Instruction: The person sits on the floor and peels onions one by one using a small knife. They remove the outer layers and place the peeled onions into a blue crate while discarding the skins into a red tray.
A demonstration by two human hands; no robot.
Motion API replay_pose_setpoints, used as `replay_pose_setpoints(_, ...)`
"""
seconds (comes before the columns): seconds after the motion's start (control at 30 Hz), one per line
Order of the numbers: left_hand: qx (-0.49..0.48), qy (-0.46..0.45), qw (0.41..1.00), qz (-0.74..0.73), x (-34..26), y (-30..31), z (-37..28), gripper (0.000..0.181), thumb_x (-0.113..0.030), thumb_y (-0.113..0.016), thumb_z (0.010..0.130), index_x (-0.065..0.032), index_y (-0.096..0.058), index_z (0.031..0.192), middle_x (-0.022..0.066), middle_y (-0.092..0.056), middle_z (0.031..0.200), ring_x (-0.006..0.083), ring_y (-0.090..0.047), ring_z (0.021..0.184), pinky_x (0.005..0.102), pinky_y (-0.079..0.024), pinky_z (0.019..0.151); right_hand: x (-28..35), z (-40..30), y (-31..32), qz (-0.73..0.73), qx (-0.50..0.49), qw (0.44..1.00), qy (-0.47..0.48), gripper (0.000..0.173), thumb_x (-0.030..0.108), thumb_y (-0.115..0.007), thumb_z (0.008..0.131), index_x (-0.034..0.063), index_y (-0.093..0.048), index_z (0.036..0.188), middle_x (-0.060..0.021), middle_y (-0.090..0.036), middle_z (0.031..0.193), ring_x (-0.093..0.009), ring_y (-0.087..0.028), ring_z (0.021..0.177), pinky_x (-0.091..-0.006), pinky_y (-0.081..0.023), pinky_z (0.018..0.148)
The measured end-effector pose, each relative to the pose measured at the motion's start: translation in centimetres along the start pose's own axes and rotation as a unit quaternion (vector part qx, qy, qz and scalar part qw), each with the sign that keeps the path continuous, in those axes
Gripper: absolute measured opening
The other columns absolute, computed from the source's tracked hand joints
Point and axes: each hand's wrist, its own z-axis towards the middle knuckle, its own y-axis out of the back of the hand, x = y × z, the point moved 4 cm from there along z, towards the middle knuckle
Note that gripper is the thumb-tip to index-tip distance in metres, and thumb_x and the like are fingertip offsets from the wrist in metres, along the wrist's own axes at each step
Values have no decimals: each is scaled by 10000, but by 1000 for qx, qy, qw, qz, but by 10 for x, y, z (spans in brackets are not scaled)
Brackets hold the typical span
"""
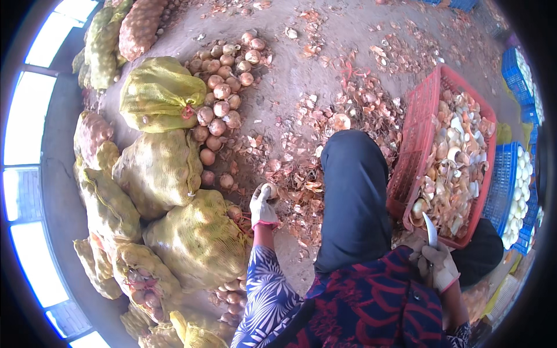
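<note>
My left hand, in a white work glove with a pink cuff, grips an onion just above the skin-strewn floor. To its left lie bulging yellow mesh sacks, with a pile of unpeeled onions farther ahead. My right hand, in a soiled white glove, holds a knife with its curved blade pointing up. The blade is beside the near end of a red plastic crate. Onion skins and scraps fill that crate.
Dry onion skins litter the concrete floor. At the right, blue crates hold peeled white onions. More filled sacks lie along the left wall. My knee rises between my hands.
</note>
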Motion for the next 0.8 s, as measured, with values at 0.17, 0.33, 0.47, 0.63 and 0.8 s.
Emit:
replay_pose_setpoints(0.17, 183, -112, 974, -79, -100, -117, -101, 474, -258, -676, 906, -53, -545, 1313, 121, -600, 1248, 238, -622, 1020, 426, -559, 867, 44, 0, -35, -84, 79, 991, 71, 252, 178, -667, 856, -9, -628, 1020, -83, -645, 800, -100, -559, 546, -220, -433, 490)
replay_pose_setpoints(0.33, 389, -80, 917, 45, -136, -235, -219, 793, -200, -770, 834, -20, -372, 1495, 121, -509, 1417, 201, -587, 1170, 338, -509, 976, 87, -11, -73, -96, 134, 948, 271, 540, 184, -777, 820, -16, -574, 1279, -12, -610, 911, -62, -542, 706, -220, -454, 632)
replay_pose_setpoints(0.47, 555, -56, 793, 245, -89, -291, -282, 960, 39, -764, 738, -46, -271, 1557, 110, -451, 1484, 214, -453, 1351, 344, -349, 1130, 104, -14, -67, -59, 99, 923, 368, 589, 165, -824, 810, 11, -560, 1314, 14, -635, 988, -71, -565, 815, -239, -486, 745)
replay_pose_setpoints(0.63, 525, 90, 828, 176, -4, -301, -310, 956, 6, -822, 735, 28, -285, 1525, 134, -456, 1491, 217, -497, 1313, 348, -426, 1082, 79, -11, -18, 75, 98, 975, 187, 462, 265, -749, 885, 8, -581, 1230, -6, -647, 894, -81, -601, 716, -242, -508, 610)
replay_pose_setpoints(0.8, 486, 174, 842, 156, 31, -316, -325, 939, -74, -906, 675, 60, -392, 1449, 125, -604, 1294, 200, -609, 1158, 338, -504, 996, 39, 3, 27, -145, 12, 946, 290, 364, 276, -588, 980, 41, -563, 1257, -93, -656, 952, -167, -642, 667, -305, -534, 581)
